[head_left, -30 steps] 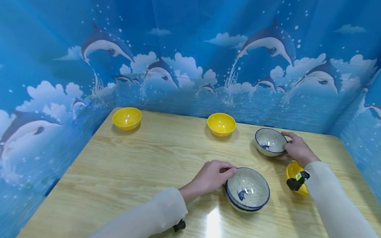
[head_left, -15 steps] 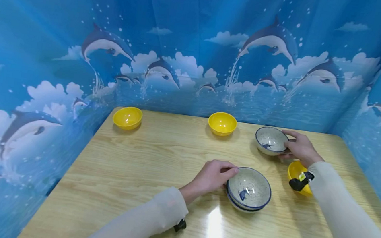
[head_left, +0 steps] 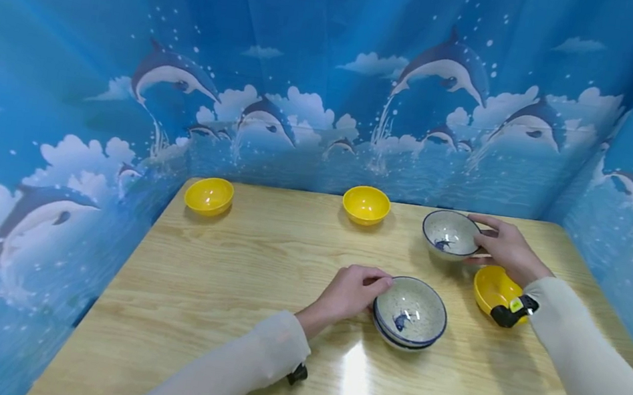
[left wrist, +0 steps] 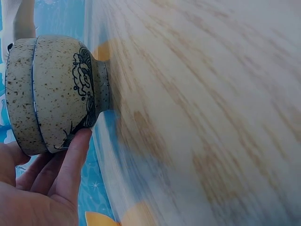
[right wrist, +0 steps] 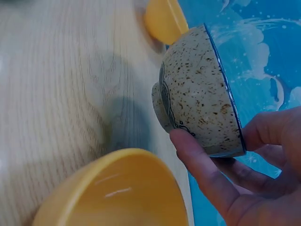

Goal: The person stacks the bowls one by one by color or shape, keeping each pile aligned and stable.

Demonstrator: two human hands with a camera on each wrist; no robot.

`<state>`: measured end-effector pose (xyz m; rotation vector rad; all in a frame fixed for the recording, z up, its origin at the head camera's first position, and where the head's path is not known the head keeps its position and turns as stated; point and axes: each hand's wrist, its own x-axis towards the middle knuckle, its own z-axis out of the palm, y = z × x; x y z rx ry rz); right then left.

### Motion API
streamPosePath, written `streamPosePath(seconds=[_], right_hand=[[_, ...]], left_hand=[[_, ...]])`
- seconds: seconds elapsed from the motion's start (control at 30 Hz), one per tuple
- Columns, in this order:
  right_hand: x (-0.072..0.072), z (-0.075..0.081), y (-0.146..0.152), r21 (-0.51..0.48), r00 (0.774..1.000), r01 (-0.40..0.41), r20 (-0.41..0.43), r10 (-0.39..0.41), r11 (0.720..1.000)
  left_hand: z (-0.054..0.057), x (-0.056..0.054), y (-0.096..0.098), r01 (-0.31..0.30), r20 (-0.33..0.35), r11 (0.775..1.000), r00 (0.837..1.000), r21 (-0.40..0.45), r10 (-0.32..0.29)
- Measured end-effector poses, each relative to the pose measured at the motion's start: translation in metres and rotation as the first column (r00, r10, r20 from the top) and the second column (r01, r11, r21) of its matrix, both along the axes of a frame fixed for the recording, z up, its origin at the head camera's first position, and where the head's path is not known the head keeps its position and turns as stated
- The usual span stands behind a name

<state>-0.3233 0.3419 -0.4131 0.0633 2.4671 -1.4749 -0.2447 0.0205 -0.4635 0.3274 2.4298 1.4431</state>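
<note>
My left hand [head_left: 349,294] pinches the left rim of two stacked speckled bowls [head_left: 411,312], cream-grey with blue rims and a blue fish inside. In the left wrist view, the thumb is at the rims of the stack [left wrist: 59,89] and the fingers reach under its side. At the back right, a single speckled bowl [head_left: 449,235] of the same pattern is held by my right hand [head_left: 502,247]. The right wrist view shows this bowl [right wrist: 202,94] from the side, thumb at its rim, a finger near its foot; it looks slightly above the table, over its shadow.
A yellow bowl [head_left: 494,291] stands just below my right wrist, partly covered by the wrist camera. Two more yellow bowls stand along the back edge, one at the middle [head_left: 366,206] and one at the left corner [head_left: 209,196]. A dolphin-print curtain [head_left: 288,52] borders the wooden table [head_left: 204,303].
My right wrist and forearm have shifted to the right, uncovering more of the yellow bowl below. The bowl in that hand has barely moved. My left hand and the stack keep their place.
</note>
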Motion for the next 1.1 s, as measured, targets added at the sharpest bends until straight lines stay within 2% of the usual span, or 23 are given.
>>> streamPosePath(seconds=[0.2,0.5,1.1], right_hand=[[0.013,0.007,-0.002,-0.030,1.000,-0.002,0.001,0.002,1.000],[0.034,0.021,-0.009,-0.017,1.000,-0.025,0.009,0.025,1.000],[0.065,0.036,-0.013,0.015,0.997,-0.071,-0.015,0.071,0.997]], left_hand=[[0.000,0.001,-0.001,-0.006,0.003,1.000,1.000,0.020,0.005],[0.000,0.000,-0.001,-0.009,0.043,0.999,0.999,0.050,0.007],[0.001,0.002,-0.001,-0.007,0.061,0.999,0.998,0.048,0.004]])
